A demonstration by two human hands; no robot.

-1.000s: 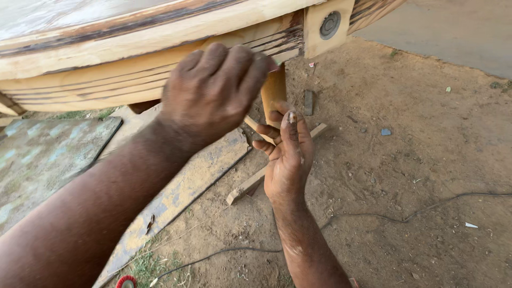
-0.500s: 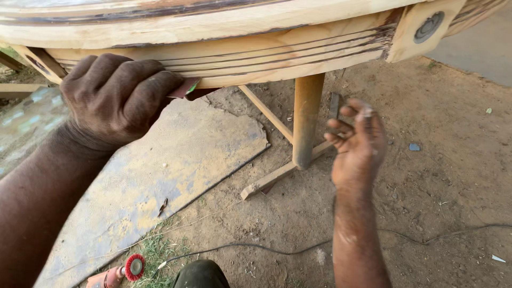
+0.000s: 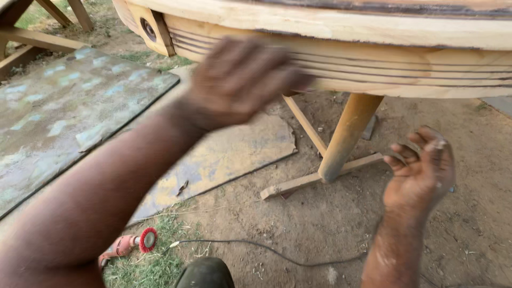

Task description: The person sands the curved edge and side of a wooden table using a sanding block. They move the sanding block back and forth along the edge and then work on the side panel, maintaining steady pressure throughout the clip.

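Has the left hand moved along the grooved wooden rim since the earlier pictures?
Yes. The left hand has slid along the grooved rim, away from the square block and toward the round leg.

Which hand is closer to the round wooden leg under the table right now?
The right hand. It hangs just right of the round wooden leg, fingers curled, not touching it. The left hand is higher and to the leg's left, blurred, against the table's grooved edge.

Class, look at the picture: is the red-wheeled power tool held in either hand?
No: the power tool lies on the ground, apart from the left hand and right hand.
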